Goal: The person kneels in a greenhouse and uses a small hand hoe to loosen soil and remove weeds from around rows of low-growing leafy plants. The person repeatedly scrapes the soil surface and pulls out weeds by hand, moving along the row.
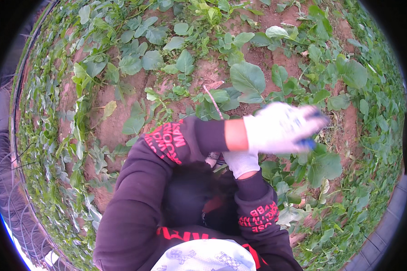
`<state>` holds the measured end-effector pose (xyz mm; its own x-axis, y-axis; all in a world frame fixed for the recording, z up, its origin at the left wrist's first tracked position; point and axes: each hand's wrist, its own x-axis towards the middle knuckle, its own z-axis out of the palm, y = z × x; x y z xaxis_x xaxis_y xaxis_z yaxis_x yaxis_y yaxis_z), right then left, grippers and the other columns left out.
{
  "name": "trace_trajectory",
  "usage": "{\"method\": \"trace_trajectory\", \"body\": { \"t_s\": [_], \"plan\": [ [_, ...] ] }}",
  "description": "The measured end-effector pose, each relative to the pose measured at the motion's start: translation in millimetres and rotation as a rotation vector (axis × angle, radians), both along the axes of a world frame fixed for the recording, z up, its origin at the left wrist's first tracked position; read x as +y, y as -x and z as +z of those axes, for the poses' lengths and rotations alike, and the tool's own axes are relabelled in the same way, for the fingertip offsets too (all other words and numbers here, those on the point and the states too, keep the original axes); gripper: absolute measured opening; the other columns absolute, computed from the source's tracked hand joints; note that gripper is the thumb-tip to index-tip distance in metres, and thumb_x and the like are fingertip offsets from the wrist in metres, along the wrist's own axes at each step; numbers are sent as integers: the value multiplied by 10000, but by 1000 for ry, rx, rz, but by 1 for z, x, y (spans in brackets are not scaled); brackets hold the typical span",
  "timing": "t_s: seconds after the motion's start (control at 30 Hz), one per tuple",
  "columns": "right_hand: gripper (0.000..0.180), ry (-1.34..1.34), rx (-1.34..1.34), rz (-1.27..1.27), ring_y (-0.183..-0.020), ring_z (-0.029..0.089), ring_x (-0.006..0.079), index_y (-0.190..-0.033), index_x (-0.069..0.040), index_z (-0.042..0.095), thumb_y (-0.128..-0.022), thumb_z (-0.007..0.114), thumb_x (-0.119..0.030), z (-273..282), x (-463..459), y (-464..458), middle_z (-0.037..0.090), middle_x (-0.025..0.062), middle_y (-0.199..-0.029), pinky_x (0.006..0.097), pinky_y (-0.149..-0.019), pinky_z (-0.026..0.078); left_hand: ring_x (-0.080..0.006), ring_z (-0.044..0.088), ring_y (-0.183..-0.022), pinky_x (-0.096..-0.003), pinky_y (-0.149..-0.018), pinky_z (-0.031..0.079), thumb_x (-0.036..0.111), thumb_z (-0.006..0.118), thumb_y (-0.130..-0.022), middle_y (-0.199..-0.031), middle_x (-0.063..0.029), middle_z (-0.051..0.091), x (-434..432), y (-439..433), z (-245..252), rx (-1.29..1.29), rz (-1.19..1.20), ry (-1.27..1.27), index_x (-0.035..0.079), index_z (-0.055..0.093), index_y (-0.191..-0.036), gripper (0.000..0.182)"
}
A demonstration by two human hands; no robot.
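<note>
My left hand (285,128), in a white glove with blue on the fingers, reaches across to the right above leafy green plants. It is motion-blurred; its fingers and thumb look apart, and nothing shows between them. My right hand (242,162), in a white knit glove, is lower and partly under the left wrist; its fingers are hidden. Beyond the left cuff, a thin pinkish stick-like object (213,100) with a bent, pointed far end lies among leaves; its near end is hidden. Broad-leaved plants (325,166) stand just right of both hands.
Rows of leafy plants (149,61) cover reddish soil (112,125) ahead and on both sides. A dark hose or cable (17,88) curves along the left edge, with dark sheeting beyond. Grey paving (383,233) borders the lower right. A pale printed cloth (207,255) is at the bottom.
</note>
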<state>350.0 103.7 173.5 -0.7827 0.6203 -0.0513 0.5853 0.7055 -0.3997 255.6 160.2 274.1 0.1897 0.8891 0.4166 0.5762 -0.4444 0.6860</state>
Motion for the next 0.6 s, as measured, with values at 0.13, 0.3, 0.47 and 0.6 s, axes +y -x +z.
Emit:
{"method": "trace_trajectory", "body": {
  "t_s": [0.13,0.3,0.47,0.6],
  "plan": [
    [311,197,-258,-69,-732,653,316,-1025,-50,572,-878,550,-323,39,-2,23,657,135,-787,436,-640,506,-318,638,-887,-405,-752,530,279,607,-837,-957,-140,645,-18,99,-82,240,463,126,89,599,-1067,299],
    [327,80,-201,-59,-693,644,303,-1028,-45,562,-868,578,-329,36,0,13,634,121,-740,419,-607,502,-303,586,-1022,-406,-858,489,127,518,-844,-1118,-94,629,-56,222,-190,679,602,354,136,624,-1127,302],
    [327,58,-187,-45,-683,643,299,-1032,-41,559,-865,580,-322,31,-1,14,629,123,-726,410,-601,502,-294,522,-1175,-419,-902,449,142,501,-884,-1209,-64,593,-67,215,-211,1211,310,636,159,597,-1205,336],
    [297,96,-162,-47,-659,642,293,-1014,-36,567,-876,557,-298,32,-3,18,630,118,-709,406,-587,503,-287,520,-1184,-438,-937,416,169,483,-903,-1173,-65,609,-81,216,-201,1299,426,856,170,614,-1189,314]
  ]
}}
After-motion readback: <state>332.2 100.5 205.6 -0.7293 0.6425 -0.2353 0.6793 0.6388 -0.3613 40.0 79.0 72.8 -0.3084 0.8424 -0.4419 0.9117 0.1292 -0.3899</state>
